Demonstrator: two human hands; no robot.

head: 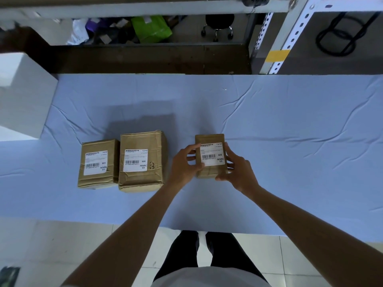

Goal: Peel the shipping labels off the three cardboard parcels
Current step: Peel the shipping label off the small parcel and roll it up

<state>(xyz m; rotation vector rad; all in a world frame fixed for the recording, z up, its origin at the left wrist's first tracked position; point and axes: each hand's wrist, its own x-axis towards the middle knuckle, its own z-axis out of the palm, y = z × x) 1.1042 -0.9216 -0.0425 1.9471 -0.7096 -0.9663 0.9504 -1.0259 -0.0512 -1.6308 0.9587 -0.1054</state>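
Three brown cardboard parcels stand on the blue-covered table. The small right parcel carries a white shipping label. My left hand grips its left side, thumb and fingers curled round the edge by the label. My right hand holds its right side and lower corner. The middle parcel, the largest, bears its own label. Touching it on the left is the left parcel with a label. All three labels lie flat.
A white block sits at the table's left end. Behind the table run a dark shelf with bags and packets and a white metal rack post. Tiled floor and my legs show below the near edge.
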